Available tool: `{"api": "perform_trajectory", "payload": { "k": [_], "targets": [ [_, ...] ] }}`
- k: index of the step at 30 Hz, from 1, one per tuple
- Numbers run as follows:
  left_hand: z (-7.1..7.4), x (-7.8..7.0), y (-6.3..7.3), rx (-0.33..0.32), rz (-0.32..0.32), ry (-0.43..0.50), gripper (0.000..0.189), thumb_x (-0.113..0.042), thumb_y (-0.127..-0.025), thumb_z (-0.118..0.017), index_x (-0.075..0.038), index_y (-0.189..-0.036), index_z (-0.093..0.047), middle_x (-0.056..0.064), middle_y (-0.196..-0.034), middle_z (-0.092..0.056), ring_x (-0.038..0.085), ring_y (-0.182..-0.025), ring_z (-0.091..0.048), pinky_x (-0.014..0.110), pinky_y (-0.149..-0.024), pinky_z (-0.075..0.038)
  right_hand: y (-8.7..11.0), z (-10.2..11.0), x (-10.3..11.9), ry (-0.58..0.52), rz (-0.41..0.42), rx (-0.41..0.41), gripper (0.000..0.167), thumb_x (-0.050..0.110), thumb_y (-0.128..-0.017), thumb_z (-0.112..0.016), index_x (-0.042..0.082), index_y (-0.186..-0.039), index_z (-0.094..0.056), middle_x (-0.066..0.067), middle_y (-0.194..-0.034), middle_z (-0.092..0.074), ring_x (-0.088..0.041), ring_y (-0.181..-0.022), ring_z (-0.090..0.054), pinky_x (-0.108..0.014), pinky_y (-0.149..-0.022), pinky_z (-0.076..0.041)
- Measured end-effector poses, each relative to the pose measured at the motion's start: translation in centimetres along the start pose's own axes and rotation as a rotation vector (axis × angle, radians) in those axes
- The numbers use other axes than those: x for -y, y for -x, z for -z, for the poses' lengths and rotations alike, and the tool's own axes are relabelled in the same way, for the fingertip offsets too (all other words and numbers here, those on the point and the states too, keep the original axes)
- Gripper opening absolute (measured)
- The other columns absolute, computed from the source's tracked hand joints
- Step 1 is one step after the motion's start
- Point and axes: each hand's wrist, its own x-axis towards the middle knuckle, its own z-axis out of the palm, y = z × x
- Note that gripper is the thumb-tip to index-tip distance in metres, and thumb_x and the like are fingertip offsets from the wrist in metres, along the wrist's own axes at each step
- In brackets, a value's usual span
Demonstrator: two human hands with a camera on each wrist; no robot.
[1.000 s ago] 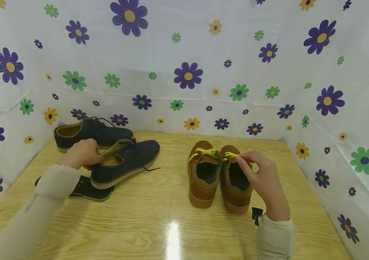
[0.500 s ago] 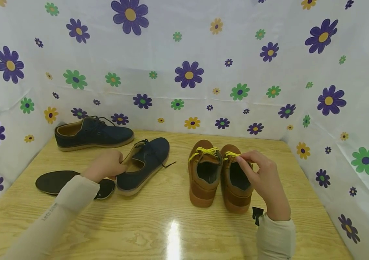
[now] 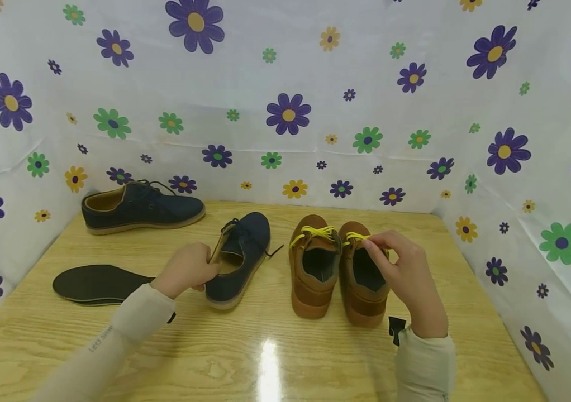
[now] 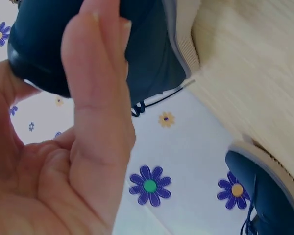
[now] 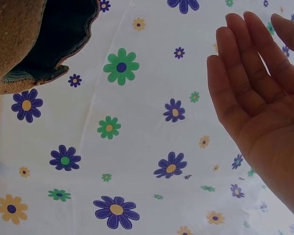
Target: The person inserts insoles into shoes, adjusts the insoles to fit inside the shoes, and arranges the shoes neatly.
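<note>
A navy lace-up shoe (image 3: 245, 251) points away from me on the table. My left hand (image 3: 190, 271) grips it at the heel, thumb and fingers on either side of its rear edge. In the left wrist view the shoe's dark heel (image 4: 44, 44) lies between thumb and fingers. A pair of brown shoes with yellow laces, the left one (image 3: 310, 298) and the right one (image 3: 366, 304), stands to the right. My right hand (image 3: 408, 279) is over the right brown shoe's collar, beside its lace. In the right wrist view its fingers are relaxed, with no lace seen between them.
Another navy shoe (image 3: 144, 209) lies sideways at the back left. In front of it is a black insole (image 3: 99, 283), partly behind my left forearm. A black clip (image 3: 397, 329) shows by my right cuff. Flower-print cloth (image 3: 245, 72) encloses the wooden table (image 3: 225, 357).
My left hand has moved right with the navy shoe, turning its toe from rightward to away from me and bringing it nearer the brown pair. My right hand has stayed in place.
</note>
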Motion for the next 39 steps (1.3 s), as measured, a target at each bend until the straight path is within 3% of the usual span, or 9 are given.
{"api": "perform_trajectory", "payload": {
  "k": [9, 24, 33, 39],
  "targets": [
    [-2.0, -1.7, -0.1, -0.026, 0.009, 0.120, 0.022, -0.014, -0.087, -0.058, -0.005, -0.068, -0.053, 0.007, -0.056, -0.058, 0.015, -0.042, -0.059, 0.028, -0.045, -0.049, -0.2, 0.0, 0.1, 0.007, -0.025, 0.022, 0.005, 0.003, -0.088, -0.068, 0.004, -0.092, -0.071, -0.001, -0.082, -0.066, -0.011, -0.073, -0.053, -0.015, -0.066, -0.040],
    [-4.4, -3.4, -0.1, -0.051, -0.007, 0.171, 0.022, -0.012, -0.086, -0.060, -0.005, -0.066, -0.053, 0.006, -0.052, -0.057, 0.018, -0.041, -0.059, 0.027, -0.043, -0.048, -0.3, 0.1, 0.4, 0.008, -0.028, 0.026, 0.006, 0.003, -0.088, -0.068, 0.004, -0.093, -0.071, -0.003, -0.085, -0.068, -0.014, -0.079, -0.057, -0.016, -0.069, -0.042],
    [-5.0, -3.6, 0.0, -0.107, 0.014, 0.194, 0.029, -0.014, -0.086, -0.059, -0.005, -0.061, -0.048, 0.006, -0.048, -0.056, 0.023, -0.043, -0.061, 0.028, -0.045, -0.048, -0.3, 0.2, 0.4, -0.011, -0.018, 0.029, 0.005, 0.002, -0.088, -0.068, 0.003, -0.092, -0.071, -0.001, -0.081, -0.064, -0.012, -0.072, -0.051, -0.016, -0.066, -0.040],
    [-5.7, -3.6, 0.1, -0.180, 0.048, 0.222, 0.032, -0.015, -0.089, -0.058, -0.007, -0.060, -0.045, 0.005, -0.049, -0.055, 0.024, -0.045, -0.061, 0.028, -0.047, -0.040, -0.1, 0.3, 0.4, -0.008, -0.009, 0.026, 0.005, 0.001, -0.087, -0.068, 0.003, -0.091, -0.071, -0.001, -0.079, -0.063, -0.011, -0.070, -0.050, -0.016, -0.064, -0.039]
  ]
}}
